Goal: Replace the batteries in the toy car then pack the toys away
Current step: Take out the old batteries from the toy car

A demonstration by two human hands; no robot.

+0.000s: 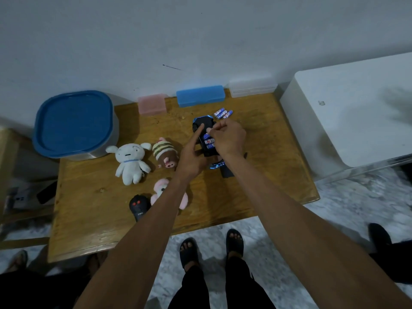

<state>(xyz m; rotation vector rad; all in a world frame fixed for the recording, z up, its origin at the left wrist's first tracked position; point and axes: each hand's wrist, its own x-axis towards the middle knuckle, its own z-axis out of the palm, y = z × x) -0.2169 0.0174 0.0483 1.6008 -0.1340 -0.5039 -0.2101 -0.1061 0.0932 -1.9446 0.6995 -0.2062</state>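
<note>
The dark toy car [201,124] lies upside down on the wooden table [256,175], its battery bay open with blue batteries [209,142] inside. My left hand [192,161] rests on the car, index finger stretched along its underside. My right hand [229,137] hovers over the bay, fingertips pinched at a battery there. Three loose blue batteries [223,113] lie just behind the car. A black cover piece [227,172] lies near the car's front end. A white plush [131,161], a striped brown plush [165,155], a pink plush [161,186] and a black remote [138,207] lie to the left.
A grey bin with a blue lid [74,123] stands at the table's back left. A pink case [152,105], a blue case [200,95] and a clear box [253,88] line the wall. A white cabinet [347,121] stands to the right. My sandalled feet [211,246] are below.
</note>
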